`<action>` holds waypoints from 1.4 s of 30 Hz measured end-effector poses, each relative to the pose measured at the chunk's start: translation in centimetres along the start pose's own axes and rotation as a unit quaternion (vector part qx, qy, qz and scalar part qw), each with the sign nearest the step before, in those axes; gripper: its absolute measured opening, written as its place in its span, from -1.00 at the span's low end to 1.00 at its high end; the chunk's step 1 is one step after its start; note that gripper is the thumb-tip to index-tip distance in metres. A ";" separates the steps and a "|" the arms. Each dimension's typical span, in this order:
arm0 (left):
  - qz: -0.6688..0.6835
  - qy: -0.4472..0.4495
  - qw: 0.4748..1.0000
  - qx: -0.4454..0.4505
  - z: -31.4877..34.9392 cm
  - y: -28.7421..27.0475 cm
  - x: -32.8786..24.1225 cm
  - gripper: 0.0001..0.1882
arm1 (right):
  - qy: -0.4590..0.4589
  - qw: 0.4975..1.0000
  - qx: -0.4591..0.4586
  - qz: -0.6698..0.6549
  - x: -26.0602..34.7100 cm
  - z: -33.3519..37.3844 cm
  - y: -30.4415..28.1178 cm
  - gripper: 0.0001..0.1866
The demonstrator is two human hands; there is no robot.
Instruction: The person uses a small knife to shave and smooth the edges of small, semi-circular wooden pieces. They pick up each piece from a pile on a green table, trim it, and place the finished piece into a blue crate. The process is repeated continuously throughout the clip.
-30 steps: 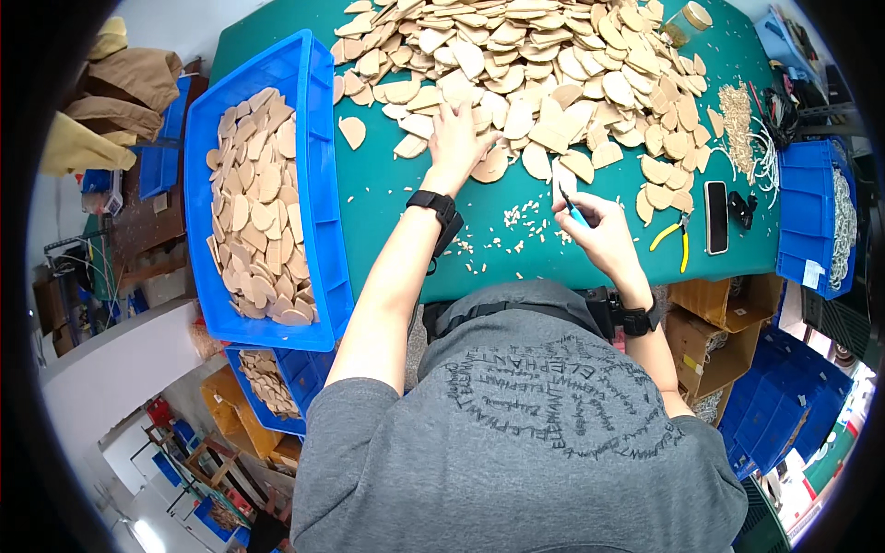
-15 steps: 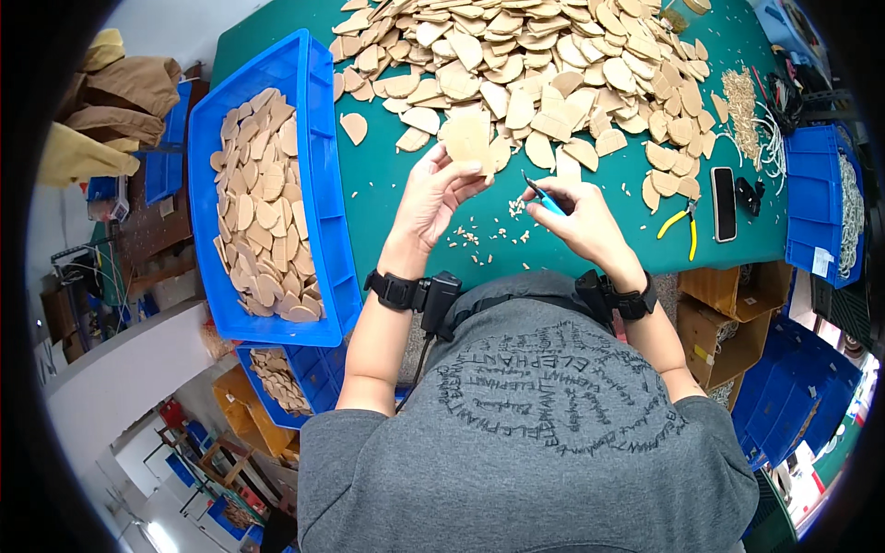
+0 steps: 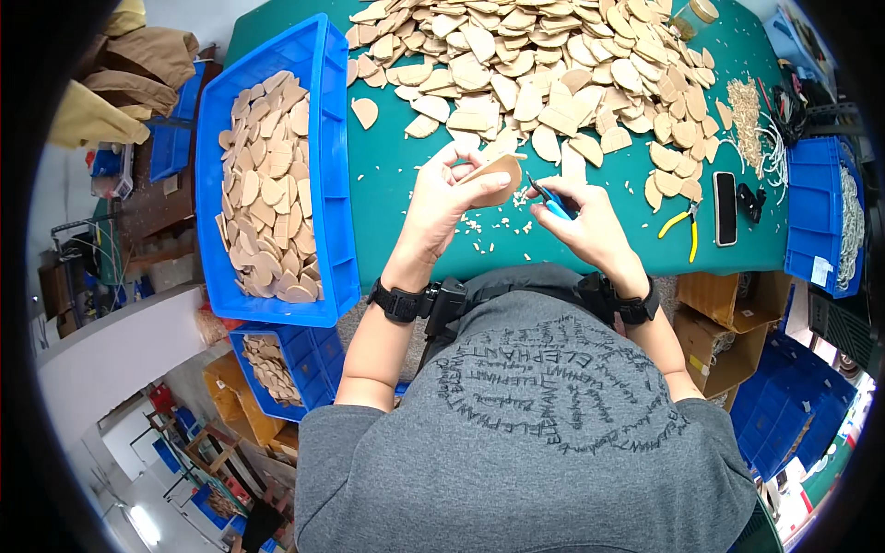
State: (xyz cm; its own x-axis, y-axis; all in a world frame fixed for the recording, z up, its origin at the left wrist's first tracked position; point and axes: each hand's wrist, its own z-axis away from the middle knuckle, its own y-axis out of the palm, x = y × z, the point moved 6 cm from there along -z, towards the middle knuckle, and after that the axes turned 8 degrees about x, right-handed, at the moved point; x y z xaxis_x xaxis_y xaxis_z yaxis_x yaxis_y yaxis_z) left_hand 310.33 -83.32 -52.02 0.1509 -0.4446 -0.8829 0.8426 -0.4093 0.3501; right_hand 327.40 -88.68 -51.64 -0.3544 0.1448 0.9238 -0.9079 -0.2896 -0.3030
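My left hand (image 3: 433, 205) is closed on a flat tan half-round piece (image 3: 501, 175), tilted, with the thumb across its face. My right hand (image 3: 597, 226) is wrapped round blue-handled cutting pliers (image 3: 557, 205). Their dark jaws point toward the right-hand end of the piece, close beside it; whether they touch it I cannot tell. Small tan offcuts (image 3: 498, 221) lie scattered on the green tabletop (image 3: 387, 184) beneath both hands. Just beyond them spreads a large heap of similar tan pieces (image 3: 544, 69).
A large blue bin (image 3: 334, 184) of tan pieces stands at left, a smaller blue bin (image 3: 318, 364) below it. Yellow-handled pliers (image 3: 691, 230), a phone (image 3: 725, 210) and a pile of thin scraps (image 3: 745, 106) lie at right. A lidded jar (image 3: 693, 17) stands far right.
My left hand has turned the tan piece from nearly face-on to a steep tilt and brought it nearer the pliers. The view has shifted slightly.
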 end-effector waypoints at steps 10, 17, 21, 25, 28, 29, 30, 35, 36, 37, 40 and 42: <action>-0.107 0.036 0.993 -0.016 1.1 1.6 -1.4 -0.61 | -0.026 0.999 -0.030 0.020 1.0 -0.1 -0.4 -0.71; -0.142 0.047 0.988 -0.030 1.4 1.7 -1.3 -0.63 | 0.009 1.000 -0.002 -0.009 0.7 -0.2 -0.4 -0.75; -0.178 0.052 0.982 -0.037 1.5 1.8 -1.6 -0.63 | 0.021 1.000 0.005 -0.009 0.8 -0.1 -0.5 -0.79; -0.199 0.073 0.976 -0.042 1.6 1.8 -1.8 -0.65 | -0.004 1.000 -0.013 -0.016 0.5 -0.3 -0.4 -0.75; -0.213 0.081 0.973 -0.045 1.7 2.0 -2.0 -0.66 | 0.000 1.000 -0.012 -0.029 -0.1 -0.6 -0.3 -0.76; -0.215 0.082 0.972 -0.045 1.7 2.0 -2.0 -0.66 | 0.000 1.000 -0.012 -0.026 -0.1 -0.6 -0.3 -0.76; -0.216 0.076 0.972 -0.045 1.6 2.0 -1.8 -0.65 | 0.000 1.000 -0.011 -0.022 0.0 -0.6 -0.4 -0.77; -0.223 0.074 0.971 -0.048 1.5 1.7 -1.3 -0.63 | -0.009 1.000 -0.005 0.000 -0.1 -0.7 -0.5 -0.78; -0.225 0.077 0.970 -0.048 1.5 1.7 -1.4 -0.63 | 0.003 1.000 0.001 -0.007 0.1 -0.6 -0.5 -0.78; -0.226 0.079 0.970 -0.048 1.5 1.7 -1.4 -0.63 | 0.014 1.000 0.007 -0.014 0.2 -0.6 -0.5 -0.78; -0.231 0.074 0.969 -0.050 1.5 1.6 -1.3 -0.63 | 0.003 1.000 0.015 -0.013 0.1 -0.7 -0.5 -0.78; -0.229 0.071 0.970 -0.051 1.4 1.5 -1.2 -0.63 | 0.003 1.000 0.018 -0.009 0.4 -0.7 -0.6 -0.77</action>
State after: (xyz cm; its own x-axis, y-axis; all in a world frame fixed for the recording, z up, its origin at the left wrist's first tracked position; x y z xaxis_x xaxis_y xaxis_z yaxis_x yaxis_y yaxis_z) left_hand 310.71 -84.55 -49.95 -0.1878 -0.1184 -0.9751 0.8833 -0.4545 -0.1149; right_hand 327.62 -87.76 -51.31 -0.3393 0.1569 0.9275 -0.9060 -0.3198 -0.2773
